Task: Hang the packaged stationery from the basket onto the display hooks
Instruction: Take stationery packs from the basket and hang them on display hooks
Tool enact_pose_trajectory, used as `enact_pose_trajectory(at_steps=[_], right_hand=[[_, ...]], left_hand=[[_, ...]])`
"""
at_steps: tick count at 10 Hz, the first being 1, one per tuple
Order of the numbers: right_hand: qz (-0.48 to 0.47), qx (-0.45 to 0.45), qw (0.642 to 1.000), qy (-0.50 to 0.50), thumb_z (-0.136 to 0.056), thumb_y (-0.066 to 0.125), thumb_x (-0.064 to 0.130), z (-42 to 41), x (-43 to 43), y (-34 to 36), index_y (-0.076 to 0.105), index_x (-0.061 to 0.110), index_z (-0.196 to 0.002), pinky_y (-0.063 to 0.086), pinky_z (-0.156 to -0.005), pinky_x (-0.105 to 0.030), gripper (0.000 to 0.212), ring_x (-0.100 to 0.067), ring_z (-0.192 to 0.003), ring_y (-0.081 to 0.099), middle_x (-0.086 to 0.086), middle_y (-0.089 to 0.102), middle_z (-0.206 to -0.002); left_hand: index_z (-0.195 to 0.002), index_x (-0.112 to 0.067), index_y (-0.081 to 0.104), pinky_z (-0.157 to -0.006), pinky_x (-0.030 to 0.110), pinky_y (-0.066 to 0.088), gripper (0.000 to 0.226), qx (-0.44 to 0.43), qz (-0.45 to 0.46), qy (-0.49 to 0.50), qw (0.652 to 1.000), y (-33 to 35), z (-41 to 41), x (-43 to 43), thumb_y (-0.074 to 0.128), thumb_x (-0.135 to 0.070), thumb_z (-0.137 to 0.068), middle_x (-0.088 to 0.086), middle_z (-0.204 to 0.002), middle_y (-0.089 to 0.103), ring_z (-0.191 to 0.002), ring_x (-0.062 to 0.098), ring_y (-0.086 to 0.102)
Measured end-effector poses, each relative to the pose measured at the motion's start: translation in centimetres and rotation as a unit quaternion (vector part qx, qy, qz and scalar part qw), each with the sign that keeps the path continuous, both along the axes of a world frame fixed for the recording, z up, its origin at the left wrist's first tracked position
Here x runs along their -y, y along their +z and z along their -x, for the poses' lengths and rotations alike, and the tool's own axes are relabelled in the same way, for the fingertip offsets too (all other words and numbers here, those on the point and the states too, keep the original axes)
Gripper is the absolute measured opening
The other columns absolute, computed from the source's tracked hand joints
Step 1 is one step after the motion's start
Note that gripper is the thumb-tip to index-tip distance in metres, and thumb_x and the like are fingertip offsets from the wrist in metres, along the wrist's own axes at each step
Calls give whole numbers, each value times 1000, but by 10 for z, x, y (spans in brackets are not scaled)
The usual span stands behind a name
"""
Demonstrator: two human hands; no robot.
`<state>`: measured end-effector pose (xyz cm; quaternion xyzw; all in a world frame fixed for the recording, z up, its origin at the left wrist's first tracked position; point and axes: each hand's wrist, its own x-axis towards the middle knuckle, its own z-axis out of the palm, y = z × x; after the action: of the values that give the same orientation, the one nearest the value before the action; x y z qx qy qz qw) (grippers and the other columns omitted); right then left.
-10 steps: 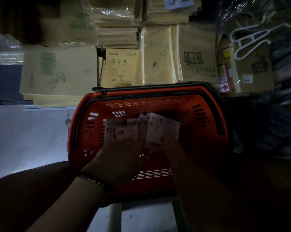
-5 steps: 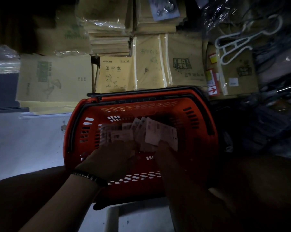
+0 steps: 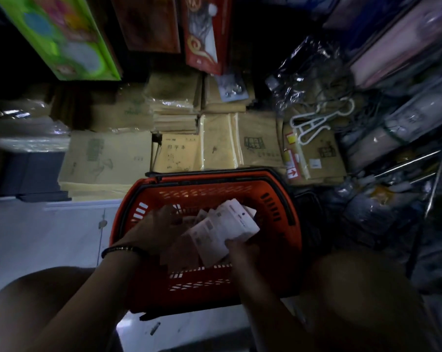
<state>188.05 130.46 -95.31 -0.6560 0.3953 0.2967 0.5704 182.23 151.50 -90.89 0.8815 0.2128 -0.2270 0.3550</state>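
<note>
An orange plastic basket point(image 3: 278, 219) with black handles sits in front of me between my knees. Inside it lie several white packaged stationery cards. My right hand point(image 3: 240, 250) grips the near end of a fanned bundle of these packs point(image 3: 225, 227), raised and tilted toward the right. My left hand point(image 3: 156, 229), with a dark bracelet at the wrist, reaches into the basket's left half with its fingers on the packs point(image 3: 182, 252) lying there; whether it holds any is hidden. No display hooks are plainly visible in this dim view.
Stacks of brown-paper exercise books point(image 3: 179, 153) stand behind the basket. A white hanger point(image 3: 314, 123) and wrapped goods clutter the right. Metal rods point(image 3: 408, 163) stick out at right. A green box point(image 3: 62, 39) and a red pack point(image 3: 204, 34) hang above. White floor point(image 3: 37, 237) lies to the left.
My head has tilted up, showing the green box and red pack above. My right hand has lifted the fanned bundle and swung it right; my left hand stays in the basket.
</note>
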Motion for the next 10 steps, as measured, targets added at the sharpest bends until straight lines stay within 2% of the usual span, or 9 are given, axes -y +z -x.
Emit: enact_pose_trajectory(at_steps=[1, 2, 3, 4, 6, 7, 8, 9, 10], right_hand=[[-111, 44, 992, 28, -89, 67, -10, 7, 13, 33, 60, 7, -140, 58, -95, -59, 54, -44, -118, 67, -23, 69, -128], [-162, 54, 980, 103, -87, 65, -5, 7, 29, 65, 70, 14, -126, 60, -81, -55, 44, -42, -107, 73, -18, 77, -116], [-168, 98, 967, 161, -88, 67, -5, 8, 31, 105, 76, 17, -111, 62, -71, -51, 33, -32, -91, 79, -11, 81, -104], [-201, 136, 949, 200, -92, 65, -5, 14, 34, 144, 75, 13, -117, 62, -71, -43, 33, -29, -97, 78, -10, 80, -110], [-297, 174, 920, 187, -98, 63, 3, 26, 30, 212, 65, 13, -133, 52, -99, -64, 37, -40, -114, 71, -14, 75, -125], [-378, 173, 895, 162, -92, 66, 16, 33, 23, 243, 64, 7, -136, 50, -103, -60, 44, -44, -118, 67, -22, 71, -130], [-386, 246, 862, 218, -96, 64, 24, 39, 20, 264, 70, 8, -130, 54, -91, -41, 38, -34, -121, 68, -15, 73, -128], [-224, 438, 805, 333, -97, 69, 7, 40, 22, 270, 74, 22, -124, 56, -100, -33, 31, -18, -124, 67, 1, 74, -125], [-44, 577, 700, 418, -84, 77, 12, 34, 26, 274, 68, 38, -130, 47, -109, -32, 54, -5, -130, 56, 20, 62, -131]], left_hand=[[-126, -40, 69, -94, 43, 63, 41, 34, 93, 85, 991, 11, 6, 11, 71, -61, -91, -10, -118, 76, -106, 10, 75], [-117, -39, 68, -78, 36, 64, 68, 35, 160, 157, 974, 30, 14, 28, 78, -85, -69, -8, -106, 80, -92, 12, 79], [-124, -32, 61, -68, 16, 59, 59, 72, 161, 175, 969, 57, 28, 50, 90, -55, -78, -9, -107, 75, -94, 9, 74], [-122, -35, 58, -69, 23, 62, 48, 128, 191, 220, 948, 82, 45, 63, 88, -28, -86, -7, -116, 73, -104, 16, 73], [-133, -45, 49, -75, 27, 64, 60, 269, 158, 254, 916, 143, 59, 73, 83, -19, -91, -7, -124, 71, -109, 12, 71], [-128, -42, 55, -91, 39, 61, 24, 300, 73, 228, 923, 168, 58, 84, 62, -40, -105, 0, -126, 66, -114, 17, 67], [-133, -33, 64, -98, 33, 60, 53, 287, 329, 249, 864, 192, 58, 97, 57, -71, -98, 2, -131, 72, -122, 14, 70], [-146, -17, 61, -112, 55, 50, 64, 292, 485, 274, 778, 200, 56, 100, 70, -57, -98, 19, -146, 65, -138, 36, 61], [-137, -14, 69, -102, 55, 58, 63, 320, 487, 324, 745, 209, 52, 98, 84, -50, -87, 23, -137, 70, -129, 41, 68]])
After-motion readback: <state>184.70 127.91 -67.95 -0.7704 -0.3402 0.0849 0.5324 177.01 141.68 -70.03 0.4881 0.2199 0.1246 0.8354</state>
